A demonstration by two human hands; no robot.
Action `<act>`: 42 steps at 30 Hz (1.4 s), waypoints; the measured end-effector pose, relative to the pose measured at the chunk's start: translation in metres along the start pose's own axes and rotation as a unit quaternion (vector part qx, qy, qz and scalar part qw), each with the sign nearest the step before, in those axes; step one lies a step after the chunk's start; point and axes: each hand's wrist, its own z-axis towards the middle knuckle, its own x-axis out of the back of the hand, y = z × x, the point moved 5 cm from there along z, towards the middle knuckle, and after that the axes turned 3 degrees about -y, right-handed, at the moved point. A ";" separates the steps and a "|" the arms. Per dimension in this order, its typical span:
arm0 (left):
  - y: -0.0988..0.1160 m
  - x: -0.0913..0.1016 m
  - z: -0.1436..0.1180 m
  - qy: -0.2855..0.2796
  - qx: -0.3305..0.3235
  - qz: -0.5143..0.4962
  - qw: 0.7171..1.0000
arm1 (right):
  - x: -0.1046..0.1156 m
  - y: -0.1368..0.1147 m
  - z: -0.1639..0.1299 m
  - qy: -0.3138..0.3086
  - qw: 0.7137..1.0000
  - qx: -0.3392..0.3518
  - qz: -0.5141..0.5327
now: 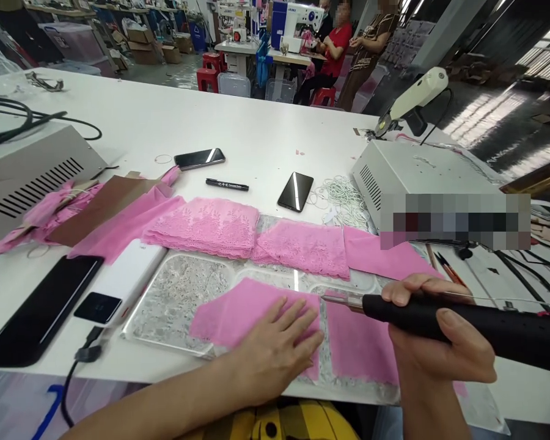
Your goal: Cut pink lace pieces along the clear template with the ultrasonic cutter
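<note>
The tool (417, 316) was pinched in the right grip (440, 357), lower right; the spread left grip (275, 348) risked being jabbed by slippage.

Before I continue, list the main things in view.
Table: one, white, foreground
Mat: one, mottled grey, near edge
Near panels: two, pink, on mat
Lace stacks: two, pink, behind panels
Tool: one, black, right
Phones: two, black, beyond lace
Pen: one, black, between phones
Slab: one, black, left
Flat box: one, white, beside slab
Vented boxes: two, grey, table's sides
Cord pile: one, pale, by right vented box
People: three, mixed clothes, background
Left hand: one, on left panel
Right hand: one, holding tool
</note>
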 end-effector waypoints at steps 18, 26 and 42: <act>0.000 -0.004 0.001 0.018 -0.009 -0.003 1.000 | -0.002 0.006 -0.004 -0.024 0.999 -0.002 0.026; 0.000 -0.002 0.002 0.019 -0.014 0.006 1.000 | -0.006 0.006 -0.003 -0.045 0.999 0.015 0.007; 0.015 0.004 -0.030 0.094 -0.094 -0.033 0.991 | 0.008 -0.015 -0.023 -0.065 0.997 -0.041 -0.008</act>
